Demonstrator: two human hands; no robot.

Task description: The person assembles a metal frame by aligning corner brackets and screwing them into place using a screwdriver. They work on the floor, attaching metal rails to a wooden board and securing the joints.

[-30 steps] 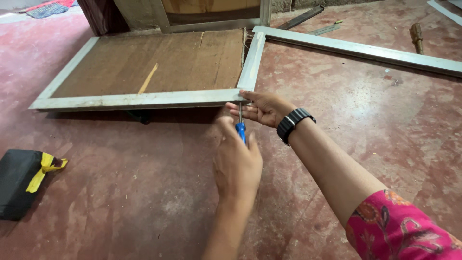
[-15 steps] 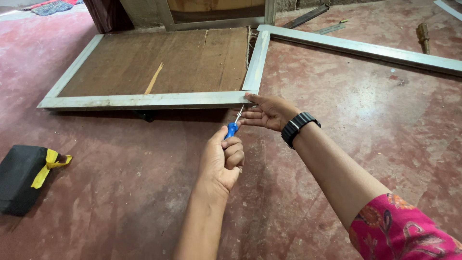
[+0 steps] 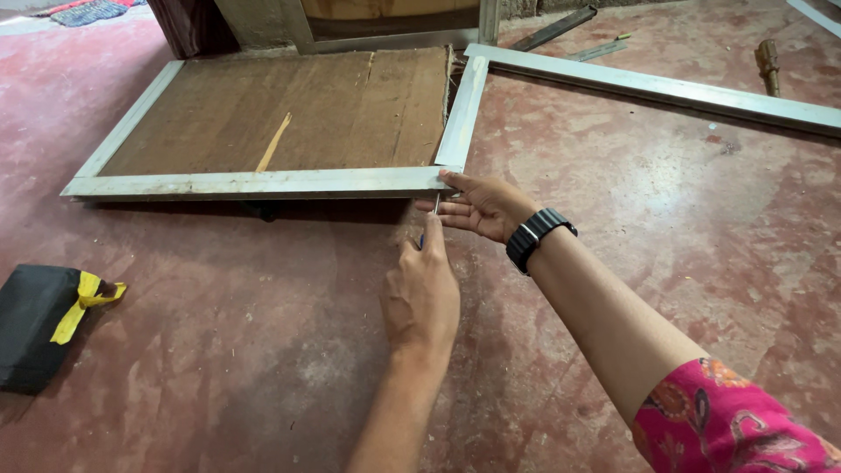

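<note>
A grey metal frame (image 3: 263,182) with a brown wooden board (image 3: 289,105) inside lies on the red floor. My right hand (image 3: 482,206), with a black watch on the wrist, rests its fingertips on the frame's near right corner. My left hand (image 3: 420,293) is closed around a small blue-handled screwdriver (image 3: 436,205). Its thin shaft points up to that same corner, just under my right fingers. The hand hides most of the handle.
A black pouch with a yellow strap (image 3: 35,324) lies at the left. A long metal bar (image 3: 666,88) runs from the frame's far corner to the right. A wooden-handled tool (image 3: 768,61) and loose metal strips (image 3: 552,28) lie at the back.
My left hand has turned on the screwdriver and moved closer to the corner, so less of the blue handle shows. My right hand has stayed at the frame's corner.
</note>
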